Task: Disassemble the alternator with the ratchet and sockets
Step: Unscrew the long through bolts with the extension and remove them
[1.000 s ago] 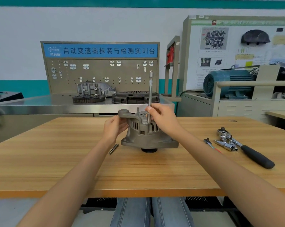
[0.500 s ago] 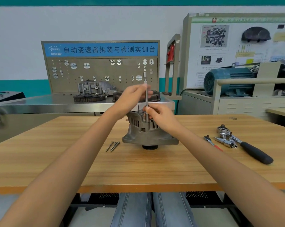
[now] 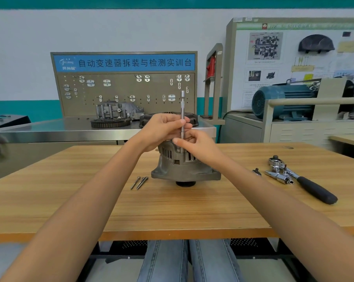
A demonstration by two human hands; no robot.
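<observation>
- We see the alternator (image 3: pixel 185 165) standing on the wooden table (image 3: pixel 192 210), near the middle and toward its far side, with its dark pulley end facing down.
- A slim extension bar (image 3: pixel 182 121) stands upright on top of the alternator, its lower end seated in the housing.
- Our left hand (image 3: pixel 164 130) has its fingers curled round the bar at about mid-height, gripping it.
- Our right hand (image 3: pixel 198 145) sits lower, just right of the bar; its thumb and fingertips pinch the shaft just above the housing.
- Three long bolts (image 3: pixel 139 182) lie together on the table, just left of the alternator's base.
- To the right, well apart from the alternator, we see the ratchet (image 3: pixel 303 180) with its black handle pointing to the near right.
- Chrome sockets (image 3: pixel 279 176) lie touching the ratchet on its left.
- A small dark bit (image 3: pixel 257 171) rests on the table between the alternator and the sockets.
</observation>
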